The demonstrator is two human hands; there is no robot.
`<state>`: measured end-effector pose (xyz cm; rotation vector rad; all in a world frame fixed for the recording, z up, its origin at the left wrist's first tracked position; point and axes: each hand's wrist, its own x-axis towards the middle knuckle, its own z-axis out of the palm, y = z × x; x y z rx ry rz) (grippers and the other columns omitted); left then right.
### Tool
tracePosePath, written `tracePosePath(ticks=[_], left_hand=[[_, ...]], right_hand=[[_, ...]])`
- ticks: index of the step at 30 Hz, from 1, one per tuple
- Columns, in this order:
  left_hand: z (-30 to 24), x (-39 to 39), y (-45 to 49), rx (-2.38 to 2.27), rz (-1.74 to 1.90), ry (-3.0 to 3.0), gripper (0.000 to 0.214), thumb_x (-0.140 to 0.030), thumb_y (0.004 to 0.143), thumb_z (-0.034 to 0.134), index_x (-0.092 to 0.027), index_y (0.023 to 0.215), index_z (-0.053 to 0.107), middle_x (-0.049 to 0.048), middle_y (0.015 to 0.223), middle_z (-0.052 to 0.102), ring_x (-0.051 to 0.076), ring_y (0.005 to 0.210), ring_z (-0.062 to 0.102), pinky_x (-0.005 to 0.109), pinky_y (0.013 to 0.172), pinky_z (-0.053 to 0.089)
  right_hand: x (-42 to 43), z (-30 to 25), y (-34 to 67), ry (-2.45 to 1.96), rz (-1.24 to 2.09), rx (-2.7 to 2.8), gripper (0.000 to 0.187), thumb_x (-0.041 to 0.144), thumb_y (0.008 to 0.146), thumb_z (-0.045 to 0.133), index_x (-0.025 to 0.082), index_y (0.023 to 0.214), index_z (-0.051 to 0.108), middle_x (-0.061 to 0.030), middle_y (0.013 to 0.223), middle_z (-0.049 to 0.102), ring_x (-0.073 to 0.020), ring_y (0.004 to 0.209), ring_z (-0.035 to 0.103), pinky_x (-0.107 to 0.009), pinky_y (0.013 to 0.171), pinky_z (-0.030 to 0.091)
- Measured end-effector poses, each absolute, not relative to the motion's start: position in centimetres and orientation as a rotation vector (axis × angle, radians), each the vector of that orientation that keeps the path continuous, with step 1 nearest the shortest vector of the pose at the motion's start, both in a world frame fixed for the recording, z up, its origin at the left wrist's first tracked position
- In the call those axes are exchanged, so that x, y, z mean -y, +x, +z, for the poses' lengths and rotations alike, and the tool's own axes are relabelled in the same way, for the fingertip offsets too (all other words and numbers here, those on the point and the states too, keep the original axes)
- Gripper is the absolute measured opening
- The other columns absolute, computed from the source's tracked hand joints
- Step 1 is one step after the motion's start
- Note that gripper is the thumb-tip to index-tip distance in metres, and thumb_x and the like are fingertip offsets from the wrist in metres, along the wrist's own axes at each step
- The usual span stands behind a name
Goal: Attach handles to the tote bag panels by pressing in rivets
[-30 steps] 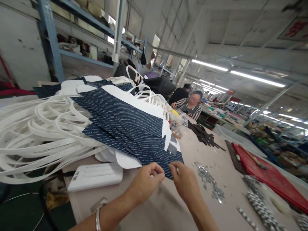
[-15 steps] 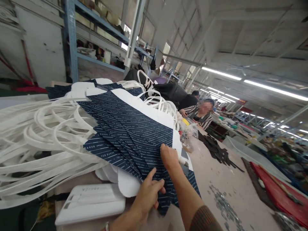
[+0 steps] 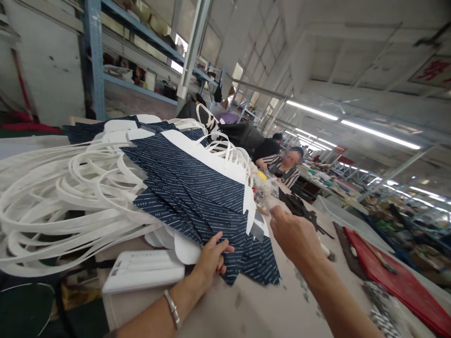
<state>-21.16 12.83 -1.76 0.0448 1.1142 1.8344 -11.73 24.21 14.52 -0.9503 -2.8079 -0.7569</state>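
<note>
Navy fabric panels (image 3: 197, 188) with white printed lines and lettering lie fanned in an overlapping stack, with white edging pieces on top. My left hand (image 3: 211, 258) rests on the stack's near edge, fingers extended and apart. To the right of the panels, my right hand (image 3: 294, 232) is raised over the table with its fingers closed. A small white tool (image 3: 323, 248) with a dark end sticks out behind that hand; most of it is hidden by the fingers. Long white straps (image 3: 88, 197) spill in loops from the left side of the pile.
A white flat plastic case (image 3: 144, 272) sits at the table's near left. Dark strips (image 3: 299, 206) and a red sheet (image 3: 391, 272) lie to the right, near small metal bits (image 3: 303, 286). Blue shelving (image 3: 95, 61) stands behind. A co-worker (image 3: 287, 164) sits farther back.
My right hand has lifted off the panels and moved right, over the table. My left hand stays on the stack's near edge. The view has shifted slightly.
</note>
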Motion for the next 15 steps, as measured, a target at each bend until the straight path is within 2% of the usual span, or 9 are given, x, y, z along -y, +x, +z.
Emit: tracePosePath(ticks=[5, 11, 15], left_hand=[[-1.9, -12.8, -20.6, -1.135, 1.863, 0.078, 0.055, -0.023, 0.094, 0.053, -0.012, 0.144, 0.033, 0.0058, 0.082, 0.068, 0.003, 0.038, 0.029, 0.018, 0.039, 0.032], [-2.2, -13.1, -20.6, -1.166, 1.862, 0.087, 0.054, -0.022, 0.094, 0.053, -0.012, 0.143, 0.034, 0.0024, 0.073, 0.065, 0.003, 0.038, 0.028, 0.019, 0.039, 0.031], [-2.1, -13.3, -20.8, -1.179, 1.846, 0.061, 0.053, -0.022, 0.094, 0.051, -0.012, 0.144, 0.033, 0.0015, 0.072, 0.065, 0.003, 0.036, 0.029, 0.019, 0.038, 0.031]], right_hand=[[-24.5, 9.5, -11.0, -0.928, -0.613, 2.921, 0.025, 0.017, 0.098, 0.041, 0.017, 0.119, 0.054, -0.0116, 0.09, 0.075, -0.0251, 0.079, 0.074, -0.029, 0.062, 0.051], [-26.2, 4.4, -17.5, -0.803, -0.531, 2.984, 0.034, 0.006, 0.096, 0.037, 0.01, 0.128, 0.045, -0.0148, 0.087, 0.074, -0.0245, 0.081, 0.074, -0.03, 0.068, 0.055], [-27.3, 2.9, -21.8, -0.79, -0.527, 2.988, 0.031, 0.013, 0.099, 0.043, 0.01, 0.13, 0.048, -0.0078, 0.091, 0.073, -0.0191, 0.08, 0.072, -0.033, 0.072, 0.058]])
